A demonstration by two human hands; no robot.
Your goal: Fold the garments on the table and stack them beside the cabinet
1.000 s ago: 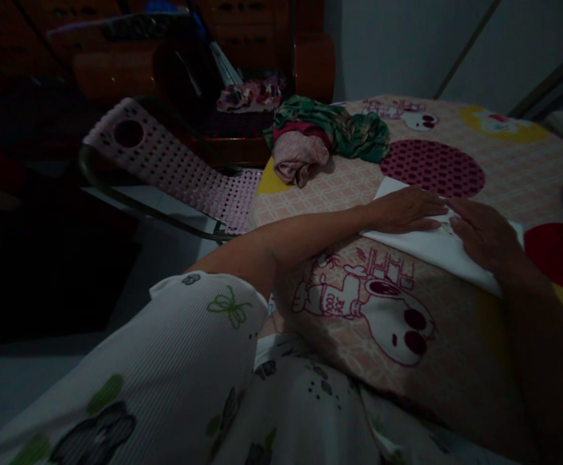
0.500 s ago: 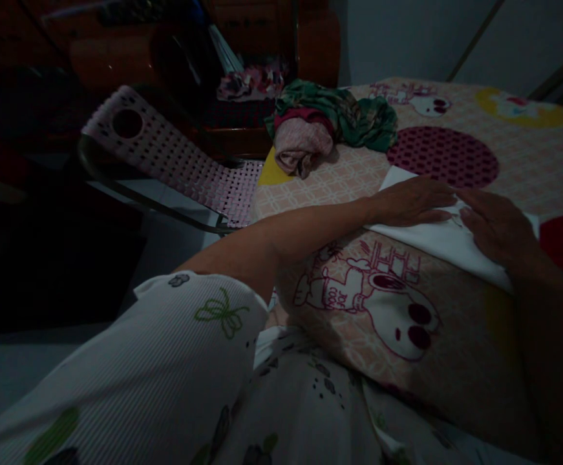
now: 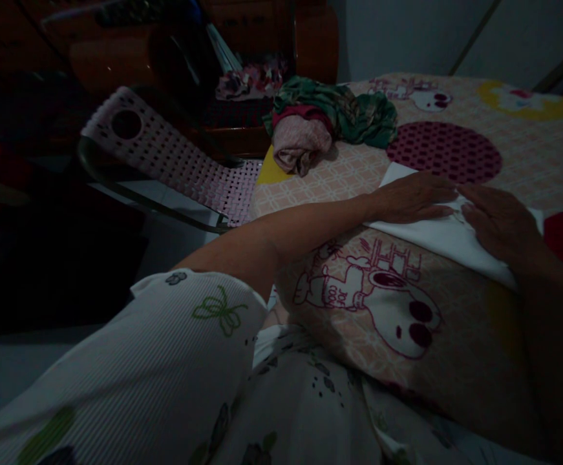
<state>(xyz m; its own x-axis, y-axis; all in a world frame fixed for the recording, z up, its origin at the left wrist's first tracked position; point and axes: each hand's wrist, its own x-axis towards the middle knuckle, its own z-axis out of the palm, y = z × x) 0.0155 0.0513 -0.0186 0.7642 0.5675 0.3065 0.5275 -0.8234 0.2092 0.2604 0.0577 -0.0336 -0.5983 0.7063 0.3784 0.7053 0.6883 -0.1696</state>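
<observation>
A folded white cloth (image 3: 448,240) lies on the patterned bed sheet (image 3: 344,349) in front of me. My left hand (image 3: 410,197) rests flat on its left part, palm down, fingers stretched toward the right. Palm down on the right part of the cloth is my right hand (image 3: 499,223), its fingers extended toward the left one. The fingertips of both hands come close together over the middle of the cloth. What kind of cloth it is cannot be made out, since the hands cover much of it and the light is dim.
Beyond my left forearm, a rolled pinkish cloth (image 3: 301,143) and a crumpled green cloth (image 3: 359,116) lie on the bed. A pink woven chair (image 3: 174,148) stands left of the bed. Dark wooden furniture (image 3: 317,45) is behind, with a wall (image 3: 397,39) at the back.
My right hand has shifted very slightly to the right, leaving a small gap between the fingertips. My left hand stays almost in place on the white cloth.
</observation>
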